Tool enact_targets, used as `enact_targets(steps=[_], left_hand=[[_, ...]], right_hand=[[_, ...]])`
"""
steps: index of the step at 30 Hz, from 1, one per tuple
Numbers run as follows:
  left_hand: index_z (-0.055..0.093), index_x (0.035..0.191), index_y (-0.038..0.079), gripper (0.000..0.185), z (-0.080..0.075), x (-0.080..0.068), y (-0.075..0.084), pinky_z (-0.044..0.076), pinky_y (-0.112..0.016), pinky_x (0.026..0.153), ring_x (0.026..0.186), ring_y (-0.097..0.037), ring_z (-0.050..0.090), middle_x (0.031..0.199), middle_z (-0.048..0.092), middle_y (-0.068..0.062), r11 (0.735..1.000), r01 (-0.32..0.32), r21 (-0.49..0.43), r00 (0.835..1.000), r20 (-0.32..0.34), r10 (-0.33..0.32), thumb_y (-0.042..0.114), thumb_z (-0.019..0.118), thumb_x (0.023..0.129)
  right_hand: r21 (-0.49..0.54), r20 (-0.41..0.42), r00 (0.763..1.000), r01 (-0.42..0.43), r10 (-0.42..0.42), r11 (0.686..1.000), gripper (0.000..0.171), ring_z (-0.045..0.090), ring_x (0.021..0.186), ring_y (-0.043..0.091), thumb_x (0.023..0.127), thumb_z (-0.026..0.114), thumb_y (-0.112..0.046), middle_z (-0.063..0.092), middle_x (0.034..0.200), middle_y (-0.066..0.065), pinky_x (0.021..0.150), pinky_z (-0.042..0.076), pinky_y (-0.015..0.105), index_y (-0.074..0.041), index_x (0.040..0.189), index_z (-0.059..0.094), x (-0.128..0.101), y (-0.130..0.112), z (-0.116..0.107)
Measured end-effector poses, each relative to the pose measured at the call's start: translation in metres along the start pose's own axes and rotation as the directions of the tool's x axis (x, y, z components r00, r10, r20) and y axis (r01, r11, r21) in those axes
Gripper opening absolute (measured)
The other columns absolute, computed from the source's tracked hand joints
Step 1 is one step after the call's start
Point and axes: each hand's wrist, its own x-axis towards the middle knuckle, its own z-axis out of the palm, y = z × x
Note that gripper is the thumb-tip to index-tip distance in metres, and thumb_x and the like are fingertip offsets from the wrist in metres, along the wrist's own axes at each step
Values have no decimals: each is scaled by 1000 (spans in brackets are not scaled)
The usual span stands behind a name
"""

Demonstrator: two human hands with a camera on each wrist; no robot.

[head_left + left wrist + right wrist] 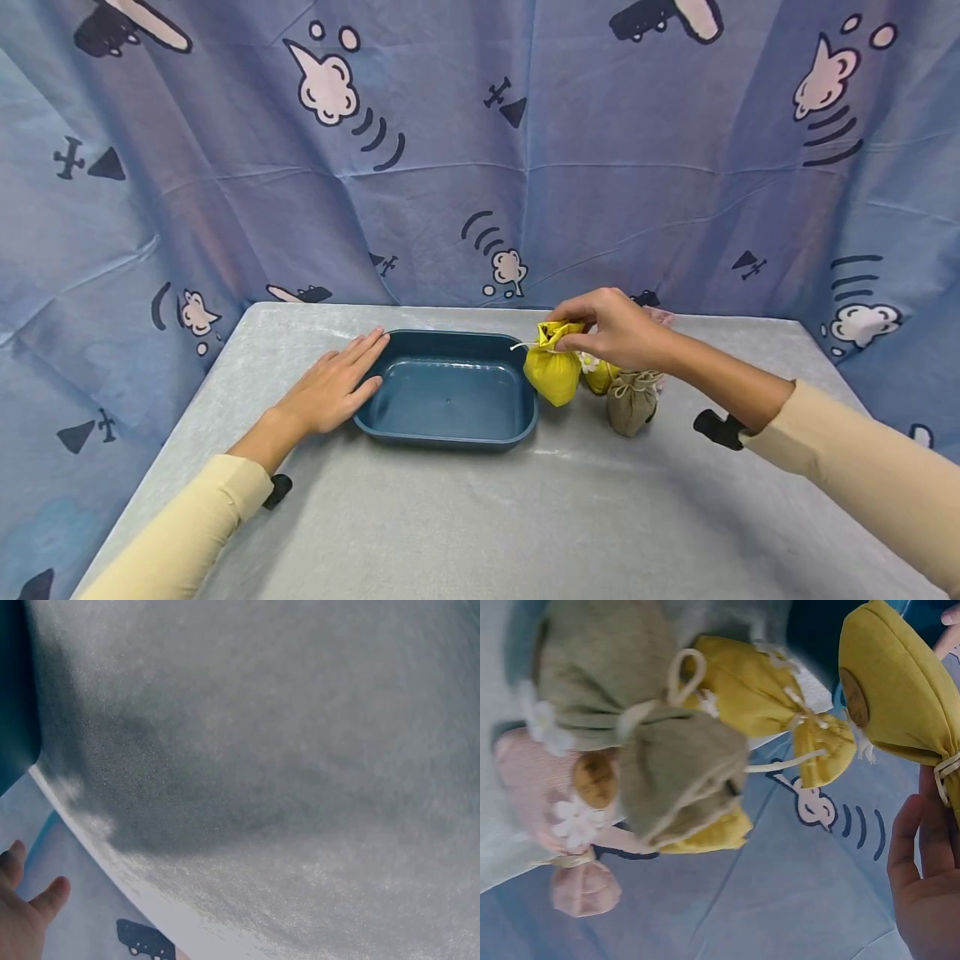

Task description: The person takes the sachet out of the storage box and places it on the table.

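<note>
Head view: plump yellow cloth pouch (553, 375)

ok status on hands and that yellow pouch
Right hand pinches yellow pouch by its neck, beside blue tray. Left hand flat against tray's left rim. Tray empty, path clear.

Yellow drawstring pouch (553, 373) hangs upright, pinched at its neck, beside the blue tray (450, 433).

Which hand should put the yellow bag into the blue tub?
Probably the right hand: it already pinches the yellow bag by its tied top, lifted just beside the blue tub. The left hand lies flat on the table, touching the tub's far side and holding nothing.
</note>
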Motion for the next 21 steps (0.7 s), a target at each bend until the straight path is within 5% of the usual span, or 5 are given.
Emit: enact_targets(steps=[21], left_hand=[[21, 160, 10, 64, 0, 0, 1, 30, -60, 110, 146, -38, 29, 165, 20, -10, 1000, -1, -4, 1000, -3, 1, 32, 46, 105]], right_hand=[[29, 50, 997, -66, 65, 997, 28, 67, 93, 18, 84, 78, -2, 72, 112, 13, 75, 56, 27, 1, 111, 73, -40, 31, 8]])
